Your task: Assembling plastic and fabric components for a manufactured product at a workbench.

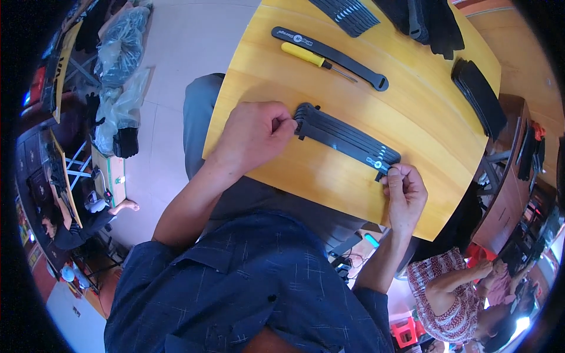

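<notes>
The scene was viewed from the head of a person, and the camera was directed steeply down. The shirt (pixel 235 282) was seen from above, quite near the lens, along the lower edge. The left hand (pixel 256 132) and the right hand (pixel 406 194) were placed around the middle, within close view. The table (pixel 438 129) was shown aslant and was cut by the upper edge. By the wide fisheye, the floor (pixel 168 117) and both room sides were included, bent toward a dark round rim.

Left hand (pixel 254 134), black straps (pixel 346 140), right hand (pixel 407 193)
</notes>
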`<state>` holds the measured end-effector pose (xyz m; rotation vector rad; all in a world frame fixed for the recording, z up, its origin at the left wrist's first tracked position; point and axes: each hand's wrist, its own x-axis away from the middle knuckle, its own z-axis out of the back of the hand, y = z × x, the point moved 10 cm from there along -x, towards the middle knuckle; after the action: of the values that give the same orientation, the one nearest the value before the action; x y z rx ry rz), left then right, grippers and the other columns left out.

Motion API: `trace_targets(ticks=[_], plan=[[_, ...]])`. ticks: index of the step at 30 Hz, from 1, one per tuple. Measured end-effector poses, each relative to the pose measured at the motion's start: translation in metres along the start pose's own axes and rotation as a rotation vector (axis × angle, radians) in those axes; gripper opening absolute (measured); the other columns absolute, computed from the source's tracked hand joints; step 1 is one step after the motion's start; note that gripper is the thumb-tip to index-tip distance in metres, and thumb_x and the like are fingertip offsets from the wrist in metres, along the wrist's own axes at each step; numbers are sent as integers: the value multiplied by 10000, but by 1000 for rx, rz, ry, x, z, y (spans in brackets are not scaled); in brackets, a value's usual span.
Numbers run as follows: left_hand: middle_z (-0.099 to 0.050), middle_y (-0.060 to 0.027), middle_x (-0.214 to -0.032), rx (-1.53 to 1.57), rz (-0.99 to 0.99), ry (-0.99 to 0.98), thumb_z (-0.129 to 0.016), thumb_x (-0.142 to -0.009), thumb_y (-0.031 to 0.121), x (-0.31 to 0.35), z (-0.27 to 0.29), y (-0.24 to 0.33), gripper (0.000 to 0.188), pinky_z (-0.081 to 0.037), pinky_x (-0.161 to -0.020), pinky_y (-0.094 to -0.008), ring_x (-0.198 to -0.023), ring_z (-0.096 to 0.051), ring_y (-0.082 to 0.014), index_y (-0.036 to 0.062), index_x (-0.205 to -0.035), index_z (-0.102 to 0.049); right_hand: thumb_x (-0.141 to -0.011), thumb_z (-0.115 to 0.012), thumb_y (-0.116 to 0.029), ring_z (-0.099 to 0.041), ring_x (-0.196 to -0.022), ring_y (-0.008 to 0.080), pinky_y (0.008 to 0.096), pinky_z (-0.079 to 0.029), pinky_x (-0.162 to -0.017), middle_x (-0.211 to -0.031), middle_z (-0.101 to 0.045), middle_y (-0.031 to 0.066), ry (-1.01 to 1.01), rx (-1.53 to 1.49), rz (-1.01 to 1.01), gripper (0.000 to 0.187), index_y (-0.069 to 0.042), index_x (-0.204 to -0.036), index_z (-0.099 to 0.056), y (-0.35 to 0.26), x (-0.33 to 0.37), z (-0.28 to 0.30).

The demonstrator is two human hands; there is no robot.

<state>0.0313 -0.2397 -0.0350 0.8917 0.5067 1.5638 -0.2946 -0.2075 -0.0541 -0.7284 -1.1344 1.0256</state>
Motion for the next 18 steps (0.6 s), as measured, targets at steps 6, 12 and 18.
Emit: trace_targets(ticks=[6, 12, 18], plan=[[-599, -85, -606, 16, -22, 22, -735, -906, 135, 1, 2, 5, 152, -422, -502, -316, -539, -528, -109, 3, -842, -697, -1032, -666, -153, -545, -668, 32, 178, -424, -604, -791, -664, -5, 5, -32, 6, 126, -28, -1024, -678, -1, 1, 0], [-602, -89, -604, 7, 10, 2, -737, -903, 139, 1, -1, 0, 160, -426, -506, -314, -540, -529, -108, -1, -836, -700, -1032, -667, -152, -547, -668, 33, 182, -427, -601, -793, -666, -2, 12, -2, 11, 128, -25, -1023, -677, 0, 0, 1], [-574, -84, -583, -29, -45, 11, -727, -904, 134, 0, -3, 6, 144, -414, -501, -318, -524, -517, -116, 9, -841, -693, -1015, -659, -67, -535, -665, 20, 185, -408, -594, -756, -650, -25, 50, -39, 12, 73, -11, -971, -676, -1, 0, 2]])
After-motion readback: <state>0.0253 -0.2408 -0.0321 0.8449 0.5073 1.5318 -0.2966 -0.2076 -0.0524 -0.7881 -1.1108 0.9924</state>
